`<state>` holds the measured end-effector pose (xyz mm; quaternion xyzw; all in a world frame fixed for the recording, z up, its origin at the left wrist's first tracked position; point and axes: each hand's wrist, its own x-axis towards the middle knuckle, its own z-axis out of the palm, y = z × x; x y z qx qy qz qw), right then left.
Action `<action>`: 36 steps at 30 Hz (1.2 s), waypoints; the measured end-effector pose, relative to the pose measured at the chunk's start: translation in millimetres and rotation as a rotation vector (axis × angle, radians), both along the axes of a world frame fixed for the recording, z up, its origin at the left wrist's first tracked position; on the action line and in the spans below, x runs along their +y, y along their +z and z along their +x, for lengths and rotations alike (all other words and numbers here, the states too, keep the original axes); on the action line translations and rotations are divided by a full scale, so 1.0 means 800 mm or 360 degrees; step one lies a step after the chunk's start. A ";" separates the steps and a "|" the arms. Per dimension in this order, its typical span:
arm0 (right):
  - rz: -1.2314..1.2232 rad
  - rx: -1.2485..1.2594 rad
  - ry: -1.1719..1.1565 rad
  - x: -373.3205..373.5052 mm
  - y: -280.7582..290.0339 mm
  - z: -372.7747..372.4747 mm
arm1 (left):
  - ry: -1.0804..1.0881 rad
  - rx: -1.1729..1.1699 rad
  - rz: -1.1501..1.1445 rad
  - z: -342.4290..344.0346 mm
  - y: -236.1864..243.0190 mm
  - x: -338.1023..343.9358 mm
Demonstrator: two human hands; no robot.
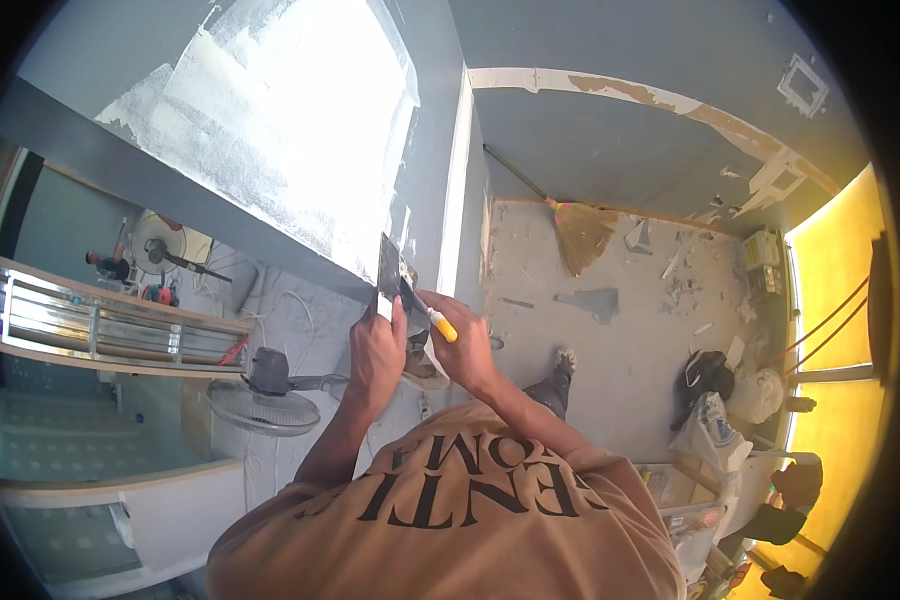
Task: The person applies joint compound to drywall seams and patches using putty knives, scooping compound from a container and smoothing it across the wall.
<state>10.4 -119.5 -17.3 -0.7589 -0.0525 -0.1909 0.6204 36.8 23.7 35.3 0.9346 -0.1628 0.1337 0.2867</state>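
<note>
A yellow-handled putty knife (442,325) was just beside a broad dark scraper (389,262), near centre.
The right grip (465,345) was wrapped round the knife, the left grip (378,350) round the scraper; steady blade angles probably suited scraping best. A white-coated wall patch (290,140) lay at 11 o'clock.

L hand (378,348) & R hand (464,348) raised in front of torso (440,500), close tog., not touching. L forearm (338,435) slants up to R, R forearm (530,412) up to L. L thumb (399,318) upright; both hands' fingers curled in grip. One foot (565,358) fwd, beyond R forearm.
</note>
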 end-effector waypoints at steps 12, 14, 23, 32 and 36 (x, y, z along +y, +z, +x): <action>0.0010 -0.0064 -0.0005 -0.002 0.017 0.025 | 0.0076 0.0043 0.0026 0.005 -0.003 -0.001; 0.0009 -0.0137 -0.0044 -0.001 0.016 0.017 | 0.0012 0.0105 0.0080 0.003 0.001 0.005; -0.0005 0.0044 0.0040 0.001 0.012 0.007 | 0.0032 0.0054 0.0007 0.001 -0.016 0.009; -0.0070 -0.0016 -0.0001 0.003 0.018 0.004 | 0.0003 0.0014 -0.0038 0.004 -0.018 0.009; -0.0028 0.0071 0.0015 -0.001 0.022 0.015 | -0.0052 0.0038 0.0037 0.006 -0.013 0.013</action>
